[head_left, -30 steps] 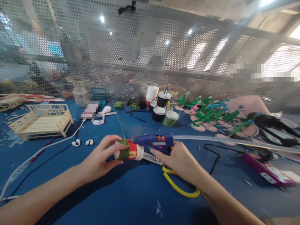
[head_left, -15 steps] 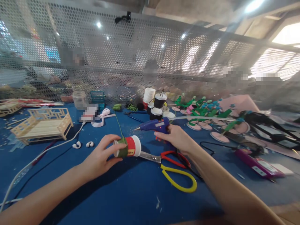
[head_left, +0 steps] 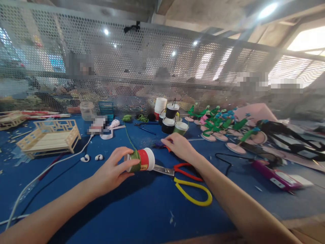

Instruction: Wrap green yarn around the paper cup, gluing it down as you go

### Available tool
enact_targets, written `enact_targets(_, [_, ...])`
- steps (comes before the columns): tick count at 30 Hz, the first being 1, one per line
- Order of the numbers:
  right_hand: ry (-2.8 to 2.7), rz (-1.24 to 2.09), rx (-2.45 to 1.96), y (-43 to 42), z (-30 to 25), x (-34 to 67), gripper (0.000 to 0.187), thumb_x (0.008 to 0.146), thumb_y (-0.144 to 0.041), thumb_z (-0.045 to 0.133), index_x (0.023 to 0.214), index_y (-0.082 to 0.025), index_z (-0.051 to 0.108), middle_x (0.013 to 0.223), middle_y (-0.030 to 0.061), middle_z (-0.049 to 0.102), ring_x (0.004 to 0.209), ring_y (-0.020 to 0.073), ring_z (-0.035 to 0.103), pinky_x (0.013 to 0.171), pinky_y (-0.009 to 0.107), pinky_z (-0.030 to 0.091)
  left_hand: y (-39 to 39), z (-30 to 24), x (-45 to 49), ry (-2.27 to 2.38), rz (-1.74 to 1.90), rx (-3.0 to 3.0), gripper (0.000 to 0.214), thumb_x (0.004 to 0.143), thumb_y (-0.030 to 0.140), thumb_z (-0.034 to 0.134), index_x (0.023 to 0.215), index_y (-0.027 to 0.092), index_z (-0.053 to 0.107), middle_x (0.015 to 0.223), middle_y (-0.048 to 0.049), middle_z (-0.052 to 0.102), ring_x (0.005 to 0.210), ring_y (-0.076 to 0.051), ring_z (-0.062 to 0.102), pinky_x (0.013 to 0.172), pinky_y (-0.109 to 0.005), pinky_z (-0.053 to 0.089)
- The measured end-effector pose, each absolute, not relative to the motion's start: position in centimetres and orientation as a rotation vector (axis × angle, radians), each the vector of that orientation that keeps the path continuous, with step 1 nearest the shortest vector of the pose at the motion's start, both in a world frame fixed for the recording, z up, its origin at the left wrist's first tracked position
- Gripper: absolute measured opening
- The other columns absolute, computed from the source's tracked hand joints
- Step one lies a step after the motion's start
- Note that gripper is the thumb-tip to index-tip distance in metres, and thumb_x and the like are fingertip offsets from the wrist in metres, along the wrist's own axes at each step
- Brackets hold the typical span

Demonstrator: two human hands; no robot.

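Cup [head_left: 144,159], red with white rim: on its side at mid-table, rim to the right; contact with the blue table [head_left: 137,213] unclear. My left hand [head_left: 111,169] grips it at the base end, fingers round the green yarn [head_left: 136,167] wound there. One strand runs to the far side, toward a green ball [head_left: 127,118]. My right hand [head_left: 180,146] is at the glue gun [head_left: 157,145], right of the cup and farther off, covering most of it; cannot tell whether my fingers are closed on it. Scissors [head_left: 165,170] lie just right of the cup, blades toward it. Beyond my right hand: black pots [head_left: 168,127], one green pot [head_left: 181,127]. To the left: wooden bed [head_left: 50,140], white earbuds [head_left: 85,158].
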State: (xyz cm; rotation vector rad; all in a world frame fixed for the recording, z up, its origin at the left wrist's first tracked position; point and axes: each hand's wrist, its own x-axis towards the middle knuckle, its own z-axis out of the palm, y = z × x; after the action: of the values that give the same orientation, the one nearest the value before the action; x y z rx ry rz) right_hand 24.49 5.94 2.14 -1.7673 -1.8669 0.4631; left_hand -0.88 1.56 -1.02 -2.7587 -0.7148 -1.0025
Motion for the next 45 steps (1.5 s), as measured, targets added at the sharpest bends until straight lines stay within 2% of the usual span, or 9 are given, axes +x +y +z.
enact_targets(5, [-2.134,1.135,-1.37,5.5,4.1,20.6,0.052,0.086,-0.052,0.034,0.074,-0.017,0.071,0.082,0.0049,0.067,0.08,0.0167,0.057,0.078,0.03,0.039,1.2,-0.5,-0.5,-0.525,-0.893,-2.747,0.027,0.082,0.005,0.048,0.107,0.016,0.048,0.11,-0.0118,0.042,0.107,-0.026,0.041,0.085,-0.042,0.048])
enact_targets(8, [-2.031,1.474,-1.221,5.7,3.8,19.2,0.039,0.08,-0.048,0.048,0.074,-0.017,0.069,0.065,-0.0002,0.063,0.065,0.0123,0.054,0.069,0.027,0.04,1.0,-0.4,-0.4,-0.504,-0.858,-2.75,0.025,0.083,0.005,0.046,0.106,0.016,0.048,0.111,-0.0119,0.041,0.108,-0.026,0.039,0.084,-0.042,0.049])
enact_targets(11, [-1.778,1.626,-1.092,5.6,3.4,18.9,0.013,0.071,-0.028,0.064,0.071,-0.015,0.066,0.061,-0.0034,0.06,0.059,0.0088,0.052,0.065,0.025,0.041,1.0,-0.3,-0.4,-0.518,-0.87,-2.766,0.024,0.083,0.007,0.047,0.105,0.017,0.049,0.11,-0.0117,0.042,0.107,-0.026,0.04,0.085,-0.042,0.048])
enact_targets(17, [-1.599,1.469,-1.061,4.7,3.8,19.2,0.01,0.072,-0.021,0.059,0.063,-0.016,0.06,0.067,-0.0018,0.062,0.063,0.0085,0.053,0.067,0.024,0.04,1.1,-0.3,-0.4,-0.614,-0.918,-2.844,0.025,0.085,0.012,0.05,0.109,0.018,0.046,0.109,-0.0116,0.043,0.104,-0.024,0.044,0.086,-0.043,0.046])
enact_targets(22, [-1.885,1.182,-1.257,4.6,3.7,19.5,0.039,0.082,-0.045,0.046,0.069,-0.014,0.066,0.073,0.0031,0.065,0.069,0.0131,0.054,0.066,0.026,0.039,0.9,-0.2,-0.3,-0.608,-0.938,-2.849,0.026,0.085,0.013,0.049,0.109,0.019,0.046,0.109,-0.0112,0.043,0.103,-0.023,0.045,0.086,-0.042,0.046])
enact_targets(26, [-1.971,1.333,-1.263,4.8,3.2,19.6,0.056,0.084,-0.056,0.034,0.065,-0.016,0.069,0.077,0.0043,0.066,0.078,0.0152,0.056,0.073,0.028,0.039,0.6,-0.2,-0.2,-0.536,-0.899,-2.82,0.027,0.084,0.009,0.049,0.108,0.019,0.048,0.109,-0.0113,0.045,0.107,-0.024,0.043,0.086,-0.04,0.048])
enact_targets(29, [-1.852,1.604,-1.114,4.9,2.7,19.5,0.044,0.077,-0.055,0.048,0.071,-0.017,0.068,0.074,0.0021,0.065,0.071,0.0132,0.056,0.067,0.026,0.04,0.4,-0.3,-0.1,-0.533,-0.863,-2.814,0.03,0.081,0.008,0.052,0.107,0.022,0.049,0.109,-0.0103,0.047,0.11,-0.025,0.043,0.086,-0.039,0.049])
enact_targets(33, [-1.604,1.694,-0.991,4.9,2.4,19.2,0.021,0.06,-0.033,0.072,0.069,-0.016,0.063,0.067,-0.0024,0.062,0.062,0.0087,0.053,0.062,0.023,0.039,0.5,-0.4,-0.1,-0.57,-0.871,-2.839,0.031,0.081,0.009,0.054,0.108,0.024,0.048,0.109,-0.0089,0.046,0.107,-0.023,0.046,0.086,-0.039,0.048])
enact_targets(45, [-1.635,1.25,-0.93,5.5,2.9,19.7,0.031,0.067,-0.045,0.061,0.065,-0.017,0.047,0.054,-0.0057,0.052,0.05,0.0068,0.043,0.052,0.023,0.033,0.8,-0.3,-0.3,-0.976,-1.066,-3.114,0.036,0.082,0.029,0.056,0.114,0.019,0.042,0.111,-0.01,0.046,0.106,-0.022,0.048,0.091,-0.039,0.045])
